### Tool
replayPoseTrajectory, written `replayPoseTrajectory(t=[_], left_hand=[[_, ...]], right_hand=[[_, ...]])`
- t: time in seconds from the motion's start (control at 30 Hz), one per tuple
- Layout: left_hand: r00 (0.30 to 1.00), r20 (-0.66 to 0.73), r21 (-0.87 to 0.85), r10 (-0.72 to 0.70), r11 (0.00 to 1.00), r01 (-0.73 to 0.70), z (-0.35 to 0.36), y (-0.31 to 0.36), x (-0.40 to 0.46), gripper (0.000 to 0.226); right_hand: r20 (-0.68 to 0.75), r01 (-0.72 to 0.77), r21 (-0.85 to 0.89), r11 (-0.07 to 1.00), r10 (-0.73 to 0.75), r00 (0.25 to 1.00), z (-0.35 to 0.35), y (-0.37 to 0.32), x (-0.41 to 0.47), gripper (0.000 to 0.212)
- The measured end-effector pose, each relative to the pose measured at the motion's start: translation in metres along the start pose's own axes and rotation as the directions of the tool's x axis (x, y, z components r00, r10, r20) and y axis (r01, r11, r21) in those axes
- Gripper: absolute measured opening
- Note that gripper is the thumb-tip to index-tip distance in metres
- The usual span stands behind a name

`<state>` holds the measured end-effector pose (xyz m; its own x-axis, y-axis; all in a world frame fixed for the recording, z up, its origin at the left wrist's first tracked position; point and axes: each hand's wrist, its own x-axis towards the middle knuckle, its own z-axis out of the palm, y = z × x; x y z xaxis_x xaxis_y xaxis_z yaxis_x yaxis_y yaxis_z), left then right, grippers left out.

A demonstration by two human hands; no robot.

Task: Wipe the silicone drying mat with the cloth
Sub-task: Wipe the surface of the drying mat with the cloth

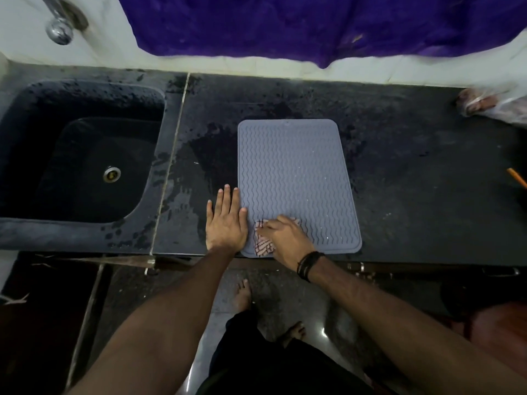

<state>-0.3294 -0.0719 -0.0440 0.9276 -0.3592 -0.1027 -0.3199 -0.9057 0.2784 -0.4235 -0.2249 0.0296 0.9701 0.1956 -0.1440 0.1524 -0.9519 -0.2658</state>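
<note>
While left hand point(226, 223) lies flat, right hand point(285, 238) presses cloth point(263, 246) on mat point(296, 172).

Dim indoor light leaves the dark counter point(399, 172) and sink point(85, 155) murky, the floor point(322, 332) glints, and wide-angle bending and blur soften the edges.

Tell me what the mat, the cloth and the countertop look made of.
Mat: matte grey, looks like silicone or rubber, with moulded wavy ridges and rounded corners. Cloth: soft woven fabric, striped, crumpled under the right hand. Countertop: dark speckled stone, probably polished granite, wet in patches.
</note>
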Motion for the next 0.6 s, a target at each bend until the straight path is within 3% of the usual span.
replayPoseTrajectory(t=[0.13, 0.33, 0.6], left_hand=[[1.0, 0.003, -0.004, -0.009, 1.0, 0.009, -0.001, 0.001, -0.001, 0.059], [1.0, -0.001, 0.014, 0.007, 1.0, -0.007, -0.001, 0.0, -0.002, 0.059], [1.0, -0.026, -0.027, -0.007, 1.0, 0.007, 0.001, 0.001, 0.0, 0.059]], right_hand=[[0.02, 0.012, 0.034, 0.999, -0.013, 1.0, -0.001, 0.0, -0.009, 0.052], [-0.078, -0.062, 0.079, 0.995, 0.069, 0.995, -0.012, -0.004, 0.024, 0.055], [-0.017, -0.007, 0.032, 0.999, 0.008, 1.0, 0.0, -0.007, 0.001, 0.049]])
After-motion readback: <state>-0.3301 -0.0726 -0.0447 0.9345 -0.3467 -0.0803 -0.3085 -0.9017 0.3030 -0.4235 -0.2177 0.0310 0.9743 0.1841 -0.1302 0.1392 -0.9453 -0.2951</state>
